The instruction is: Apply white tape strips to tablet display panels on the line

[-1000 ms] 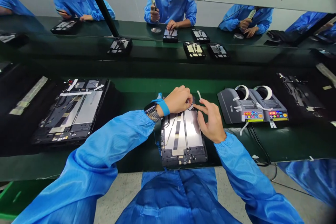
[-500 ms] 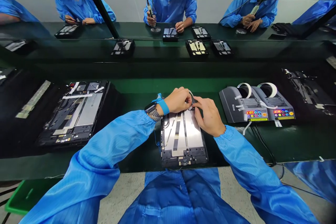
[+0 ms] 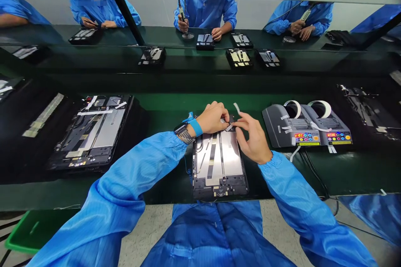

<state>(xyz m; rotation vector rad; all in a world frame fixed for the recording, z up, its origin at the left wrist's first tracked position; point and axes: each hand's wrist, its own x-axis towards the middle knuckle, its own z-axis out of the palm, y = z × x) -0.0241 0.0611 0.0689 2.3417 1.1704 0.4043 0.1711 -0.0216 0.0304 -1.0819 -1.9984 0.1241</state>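
Observation:
An opened tablet lies in front of me, its silver inner plate, dark ribbon cables and small circuit parts exposed. My left hand rests over its far edge, with fingers curled and pinched; whatever is between the fingertips is hidden. Close on its right, my right hand has its fingers bent toward the same corner. A short strip of white tape sticks up from the right fingers, apparently held between them. Below the fingertips, a small pale piece shows at the tablet's top edge.
To the right stands a twin tape dispenser with two white rolls and cables. Another opened tablet lies on a black stack at left. Several small devices line the shelf ahead, with co-workers beyond it. A green bin is below left.
My right hand has shifted slightly right and its fingers have loosened apart from my left hand. The white strip now stands up behind the right fingers. My left hand stays nearly in place.

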